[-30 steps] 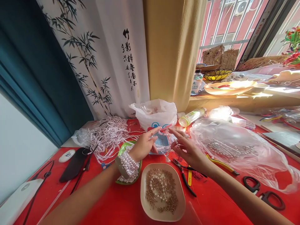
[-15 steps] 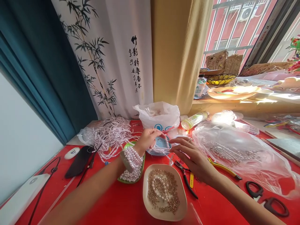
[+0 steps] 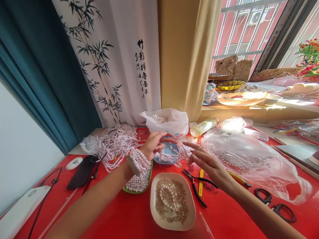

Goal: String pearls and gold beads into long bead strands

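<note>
My left hand [image 3: 156, 143] hovers over the near-left edge of a blue tray [image 3: 163, 162], fingers stretched out, holding nothing I can see. Several strands of pearl beads [image 3: 140, 163] circle the left wrist. In the blue tray lies a white pearl bead strand [image 3: 168, 157]. To its right hangs my right hand [image 3: 204, 160], the index finger extended, the others loosely bent and apart. Below the hands, a beige tray [image 3: 155, 217] holds small gold beads and a ring of white pearls [image 3: 166, 196]. Under the left wrist is a green tray of loose pearls [image 3: 138, 182].
Pliers [image 3: 195, 187] and yellow tweezers [image 3: 200, 183] lie below my right hand; scissors [image 3: 276, 205] rest farther right. A heap of pearl strands [image 3: 117, 144] is at the left. Plastic bags [image 3: 165, 122] and a bottle [image 3: 203, 127] stand behind, near the curtain.
The pearl strand held between my hands is now down in the blue tray. The left fingers have opened out, and the right hand has drawn slightly away. The view has shifted a little.
</note>
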{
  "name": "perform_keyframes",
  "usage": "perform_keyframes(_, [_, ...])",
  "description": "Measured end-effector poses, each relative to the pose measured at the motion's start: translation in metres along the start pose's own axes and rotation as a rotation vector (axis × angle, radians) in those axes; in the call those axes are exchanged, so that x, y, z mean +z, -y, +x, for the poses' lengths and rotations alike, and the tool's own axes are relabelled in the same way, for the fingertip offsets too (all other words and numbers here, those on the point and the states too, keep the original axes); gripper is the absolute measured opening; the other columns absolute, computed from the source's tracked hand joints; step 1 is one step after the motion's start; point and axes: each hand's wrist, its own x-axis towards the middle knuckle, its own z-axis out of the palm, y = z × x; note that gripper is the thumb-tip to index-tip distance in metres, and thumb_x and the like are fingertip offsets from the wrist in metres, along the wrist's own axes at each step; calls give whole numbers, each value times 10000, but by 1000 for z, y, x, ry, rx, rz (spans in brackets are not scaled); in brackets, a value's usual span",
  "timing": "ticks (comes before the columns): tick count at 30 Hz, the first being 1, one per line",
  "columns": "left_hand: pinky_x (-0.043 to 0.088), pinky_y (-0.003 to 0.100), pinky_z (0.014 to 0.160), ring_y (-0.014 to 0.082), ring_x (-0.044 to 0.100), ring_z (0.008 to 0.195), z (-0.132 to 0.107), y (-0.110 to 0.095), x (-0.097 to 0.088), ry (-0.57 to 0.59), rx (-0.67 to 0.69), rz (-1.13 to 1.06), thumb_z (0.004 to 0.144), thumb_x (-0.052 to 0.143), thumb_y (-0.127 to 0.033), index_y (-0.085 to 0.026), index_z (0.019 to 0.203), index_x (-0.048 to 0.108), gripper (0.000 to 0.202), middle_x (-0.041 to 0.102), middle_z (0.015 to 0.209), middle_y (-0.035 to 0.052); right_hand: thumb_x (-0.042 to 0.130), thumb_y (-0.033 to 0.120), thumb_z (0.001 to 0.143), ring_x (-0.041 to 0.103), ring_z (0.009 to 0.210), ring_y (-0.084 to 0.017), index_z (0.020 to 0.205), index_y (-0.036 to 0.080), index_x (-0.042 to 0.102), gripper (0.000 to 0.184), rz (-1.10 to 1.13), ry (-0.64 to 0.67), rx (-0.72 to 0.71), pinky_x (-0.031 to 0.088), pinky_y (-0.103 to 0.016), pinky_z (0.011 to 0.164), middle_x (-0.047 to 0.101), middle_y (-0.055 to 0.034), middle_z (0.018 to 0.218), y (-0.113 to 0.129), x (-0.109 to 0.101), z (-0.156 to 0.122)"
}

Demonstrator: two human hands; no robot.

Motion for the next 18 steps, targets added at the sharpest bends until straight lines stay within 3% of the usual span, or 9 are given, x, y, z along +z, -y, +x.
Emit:
perform_keyframes(5, [58, 183, 330, -13, 143, 285, 0, 0, -8, -77, -62, -90, 796, 382, -263, -93, 807, 572, 256, 661, 679, 112, 391, 369, 831, 394, 1125, -211, 644, 194, 522, 287, 105, -122, 104, 301, -367, 950, 424, -27, 1255, -1, -8, -10])
perform_keyframes(11, [89, 152, 314, -20, 141, 299, -1, 2, -7, 71, -144, -290, 850, 314, -320, -126, 921, 556, 318, 646, 900, 144, 396, 375, 814, 575, 879, -198, 584, 194, 440, 296, 471, -233, 221, 476, -344, 732, 590, -58, 1001, -4, -11, -12])
perform_keyframes(13, [91, 152, 304, -18, 132, 300, -1, 3, -10, 79, -159, -326, 858, 289, -334, -124, 901, 565, 349, 642, 922, 144, 399, 339, 809, 591, 859, -192, 576, 201, 423, 272, 590, -287, 206, 483, -349, 745, 615, -53, 923, -6, -16, -11])
perform_keyframes(18, [86, 143, 283, -16, 117, 289, -1, 3, -40, -48, -172, -329, 853, 304, -309, -97, 789, 580, 354, 661, 807, 134, 368, 183, 793, 574, 912, -122, 549, 216, 461, 263, 849, -652, 199, 458, -236, 809, 619, -45, 817, -16, -57, -6])
